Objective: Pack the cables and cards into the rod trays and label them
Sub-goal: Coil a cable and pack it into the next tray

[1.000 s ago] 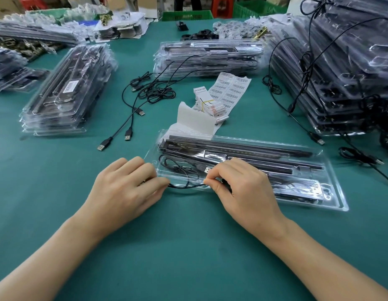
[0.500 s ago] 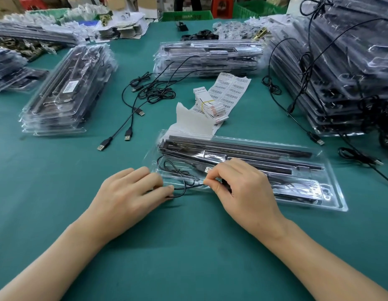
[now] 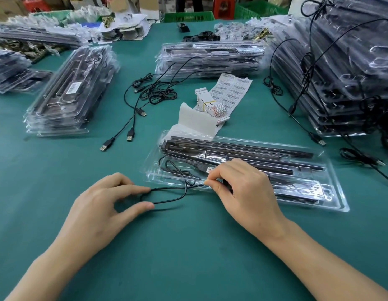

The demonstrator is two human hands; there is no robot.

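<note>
Near half of the green tabletop (image 3: 188, 257) lay bare between the forearms and out to the left, the only wide room. Ahead and to both sides it was hemmed by 3 stacks of packed trays: left stack (image 3: 69, 94), centre stack (image 3: 210, 59), tall right stack (image 3: 345, 72).

The open clear tray (image 3: 340, 205) lay lengthwise in front of the right grip (image 3: 247, 190), with black rods (image 3: 243, 146) in its far channels. The black cable (image 3: 167, 200) sat partly coiled in the tray's left pocket, and a loop of it spilled over the near rim onto the tabletop.

- Right grip pinched the cable at the near rim.
- Left grip (image 3: 102, 205) held the loop's end between forefinger tip and thumb tip, other fingers curled.

Loose cables (image 3: 154, 94), a banded card bundle (image 3: 212, 105) and a barcode label sheet (image 3: 236, 88) lay just beyond the tray.
</note>
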